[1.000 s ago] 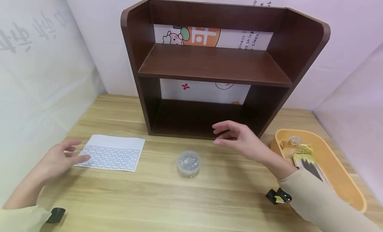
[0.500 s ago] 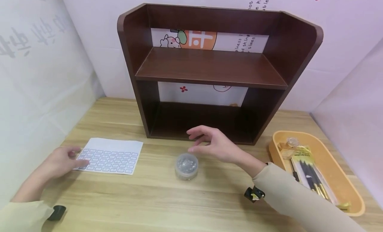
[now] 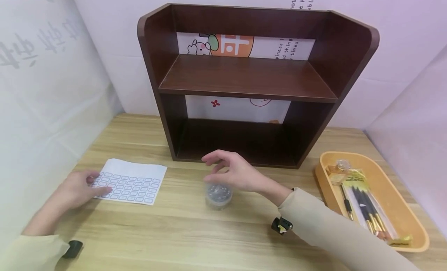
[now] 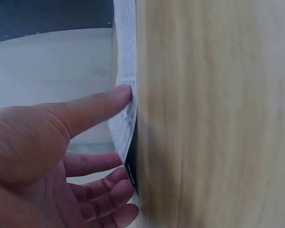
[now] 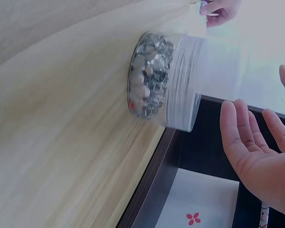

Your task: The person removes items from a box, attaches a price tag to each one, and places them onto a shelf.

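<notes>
My left hand (image 3: pixel 78 187) is at the left edge of a white sheet of blue-framed labels (image 3: pixel 137 183), thumb on its printed face. In the left wrist view the thumb (image 4: pixel 118 97) presses the label sheet (image 4: pixel 126 118), whose near edge is tilted up off the wood, with the other fingers curled at that edge. My right hand (image 3: pixel 232 172) hovers over the back of a round clear jar (image 3: pixel 218 197), fingers loosely bent and holding nothing. The right wrist view shows small silvery and pale pieces inside the jar (image 5: pixel 154 76), the fingers apart from it.
Behind the jar stands a dark brown two-tier shelf (image 3: pixel 248 77). At the right, a yellow tray (image 3: pixel 394 193) holds a small bottle (image 3: pixel 338 172), a black pen (image 3: pixel 347 203) and packaged brushes (image 3: pixel 368 209). White printed sheeting surrounds the wooden table (image 3: pixel 167 236).
My right hand has moved left from beside the shelf's right side to over the jar. The left hand has shifted slightly right onto the label sheet, and its left edge has lifted.
</notes>
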Demonstrator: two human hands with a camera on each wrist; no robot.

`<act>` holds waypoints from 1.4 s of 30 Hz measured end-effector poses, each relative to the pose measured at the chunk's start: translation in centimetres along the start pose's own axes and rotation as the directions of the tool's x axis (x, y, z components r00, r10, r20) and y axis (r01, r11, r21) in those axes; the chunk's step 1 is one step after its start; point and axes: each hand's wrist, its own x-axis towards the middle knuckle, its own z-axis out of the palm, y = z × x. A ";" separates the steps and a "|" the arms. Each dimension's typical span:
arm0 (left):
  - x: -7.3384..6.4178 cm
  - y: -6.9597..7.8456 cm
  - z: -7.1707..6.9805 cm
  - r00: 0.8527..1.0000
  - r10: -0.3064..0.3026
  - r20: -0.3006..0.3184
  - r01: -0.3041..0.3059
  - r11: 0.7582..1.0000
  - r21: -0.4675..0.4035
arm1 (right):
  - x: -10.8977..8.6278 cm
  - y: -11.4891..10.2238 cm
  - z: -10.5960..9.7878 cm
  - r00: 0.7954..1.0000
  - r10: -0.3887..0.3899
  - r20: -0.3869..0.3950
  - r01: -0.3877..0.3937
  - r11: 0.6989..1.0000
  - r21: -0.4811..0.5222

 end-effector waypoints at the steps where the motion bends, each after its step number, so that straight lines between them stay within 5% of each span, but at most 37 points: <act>1: -0.1 0.1 0.1 1.000 0.007 -0.004 -0.007 1.000 -0.002 | 0.1 -0.1 0.2 1.000 -0.002 0.002 0.002 1.000 0.000; 8: -0.3 0.5 0.9 0.995 0.079 -0.064 -0.083 0.994 -0.066 | 0.4 -0.6 1.2 1.000 0.014 0.022 -0.014 1.000 0.007; 14: -0.4 3.4 0.5 0.975 0.138 -0.175 -0.164 0.975 -0.147 | 0.0 -0.8 1.4 1.000 0.004 0.022 -0.003 1.000 -0.022; 22: -1.1 7.5 -0.8 0.932 0.204 -0.299 -0.277 0.935 -0.224 | -0.4 -1.3 1.3 1.000 -0.004 0.005 0.004 1.000 -0.016; 33: -1.8 12.4 -1.5 0.871 0.291 -0.396 -0.394 0.895 -0.209 | -0.2 -2.7 1.4 0.995 -0.069 -0.067 0.066 0.996 -0.052; 39: -2.6 15.0 -1.5 0.826 0.340 -0.450 -0.457 0.871 -0.181 | 0.1 -3.8 1.4 0.971 -0.186 -0.147 0.174 0.981 -0.090; 42: -2.9 16.2 -1.3 0.788 0.383 -0.482 -0.511 0.844 -0.165 | 0.3 -4.2 1.4 0.946 -0.258 -0.197 0.240 0.964 -0.112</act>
